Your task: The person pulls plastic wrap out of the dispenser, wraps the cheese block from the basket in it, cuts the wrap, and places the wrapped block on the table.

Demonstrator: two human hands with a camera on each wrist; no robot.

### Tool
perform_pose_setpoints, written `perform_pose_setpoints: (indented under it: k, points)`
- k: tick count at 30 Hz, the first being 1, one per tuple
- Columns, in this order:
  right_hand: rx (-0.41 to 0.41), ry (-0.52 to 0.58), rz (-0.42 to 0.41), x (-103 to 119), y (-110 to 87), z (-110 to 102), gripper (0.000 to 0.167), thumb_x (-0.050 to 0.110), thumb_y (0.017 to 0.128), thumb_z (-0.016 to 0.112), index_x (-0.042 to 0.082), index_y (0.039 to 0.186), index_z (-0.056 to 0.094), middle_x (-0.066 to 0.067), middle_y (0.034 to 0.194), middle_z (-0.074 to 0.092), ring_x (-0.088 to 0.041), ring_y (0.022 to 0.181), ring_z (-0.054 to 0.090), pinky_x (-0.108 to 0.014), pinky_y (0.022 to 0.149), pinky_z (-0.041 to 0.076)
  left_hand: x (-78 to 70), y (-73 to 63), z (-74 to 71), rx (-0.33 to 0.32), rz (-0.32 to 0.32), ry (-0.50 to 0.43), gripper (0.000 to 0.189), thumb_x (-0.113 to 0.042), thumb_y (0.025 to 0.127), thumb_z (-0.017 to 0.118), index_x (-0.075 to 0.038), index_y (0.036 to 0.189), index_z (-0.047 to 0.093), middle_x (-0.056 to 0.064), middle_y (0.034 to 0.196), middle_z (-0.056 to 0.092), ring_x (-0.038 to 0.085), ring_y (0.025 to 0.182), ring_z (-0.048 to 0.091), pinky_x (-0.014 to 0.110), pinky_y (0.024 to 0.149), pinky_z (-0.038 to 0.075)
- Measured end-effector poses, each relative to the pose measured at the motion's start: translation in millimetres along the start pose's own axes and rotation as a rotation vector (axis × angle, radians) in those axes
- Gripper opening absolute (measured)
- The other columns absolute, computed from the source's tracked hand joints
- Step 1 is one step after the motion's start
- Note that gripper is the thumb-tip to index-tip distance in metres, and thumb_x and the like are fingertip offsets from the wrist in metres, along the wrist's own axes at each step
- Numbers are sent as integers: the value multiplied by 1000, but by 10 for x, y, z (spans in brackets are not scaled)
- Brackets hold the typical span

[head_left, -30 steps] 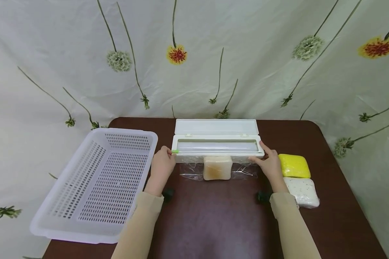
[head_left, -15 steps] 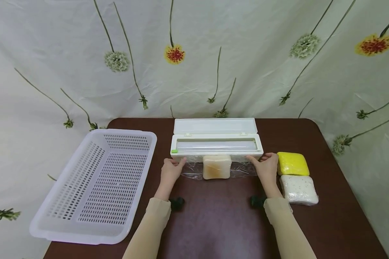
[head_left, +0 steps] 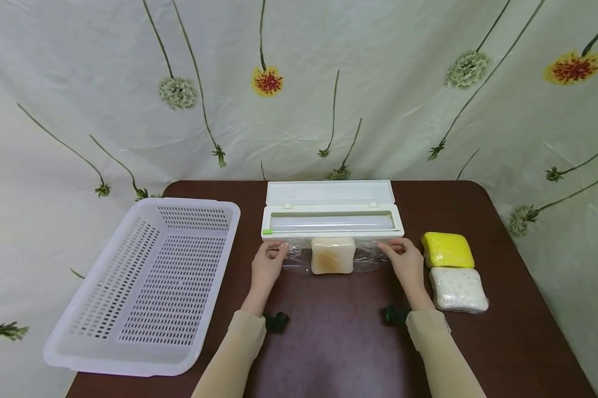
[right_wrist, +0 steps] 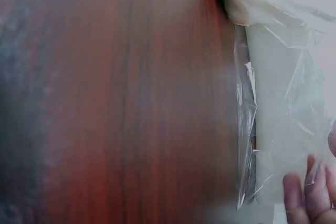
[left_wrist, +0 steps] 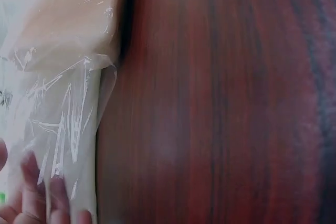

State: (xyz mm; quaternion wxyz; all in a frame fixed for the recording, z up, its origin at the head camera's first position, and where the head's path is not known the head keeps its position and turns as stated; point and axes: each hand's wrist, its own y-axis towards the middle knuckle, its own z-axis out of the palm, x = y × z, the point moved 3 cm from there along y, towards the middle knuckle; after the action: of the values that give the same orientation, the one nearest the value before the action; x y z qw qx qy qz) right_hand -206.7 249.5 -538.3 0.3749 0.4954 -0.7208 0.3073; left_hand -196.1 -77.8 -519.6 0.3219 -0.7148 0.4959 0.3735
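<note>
A cream, bread-slice-shaped block [head_left: 332, 255] with a browned patch lies in clear cling film [head_left: 297, 256], in front of a white cling film dispenser [head_left: 331, 235]. The dispenser's lid stands open, with a roll inside and a green slider at its left end. My left hand [head_left: 266, 268] pinches the film left of the block. On the other side my right hand [head_left: 407, 265] pinches the film's right part. In the left wrist view, fingers [left_wrist: 59, 198] show through the film [left_wrist: 63, 124]; in the right wrist view, fingertips [right_wrist: 316, 187] lie against it.
At the left stands a white perforated basket [head_left: 231, 243]. A yellow wrapped block [head_left: 447, 250] and a speckled white wrapped block [head_left: 458, 289] lie to the right on the dark brown table [head_left: 329, 342]. A flowered cloth [head_left: 299, 127] hangs behind the table.
The left hand has left the dispenser's green slider end and moved right and down onto the film. The right hand has come off the dispenser's right end to the film's right part.
</note>
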Motion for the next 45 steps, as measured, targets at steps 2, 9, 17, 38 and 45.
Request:
perform_pose_setpoints:
  k: [2, 9, 17, 38, 45]
  points:
    - [17, 1, -51, 4, -10, -3, 36, 33, 90, 72, 3, 110, 71, -18, 109, 68, -31, 98, 62, -35, 80, 50, -13, -14, -3, -9, 44, -5, 30, -31, 95, 66, -7, 113, 67, 14, 89, 74, 27, 81, 68, 29, 62, 48]
    - [93, 31, -230, 16, -71, -4, 24, 15, 88, 75, 2, 108, 72, -17, 110, 67, -30, 108, 61, -46, 99, 48, -28, -51, -29, -44, 205, -18, 14, -16, 91, 71, -6, 101, 72, 12, 99, 73, 27, 94, 70, 39, 84, 58]
    - [111, 9, -295, 20, -113, -3, 7, 9, 93, 67, 2, 95, 67, -14, 103, 74, -28, 101, 68, -31, 82, 53, -28, -76, -36, -39, 382, 80, 7, -1, 90, 68, -7, 93, 68, 11, 92, 74, 25, 85, 71, 39, 75, 58]
    - [168, -204, -408, 83, -117, 38, 13, 2, 96, 57, 5, 95, 70, -15, 94, 72, -21, 70, 56, -36, 68, 47, -142, -147, -40, 79, 354, 366, 27, -7, 96, 47, -10, 92, 74, 9, 98, 72, 26, 84, 66, 43, 74, 53]
    - [197, -197, -386, 125, -158, 17, 18, 5, 91, 58, 1, 103, 71, -17, 103, 70, -31, 90, 64, -48, 83, 53, -147, -139, -63, 57, 349, 359, 19, -23, 95, 65, -8, 94, 76, 8, 92, 72, 24, 77, 66, 42, 71, 54]
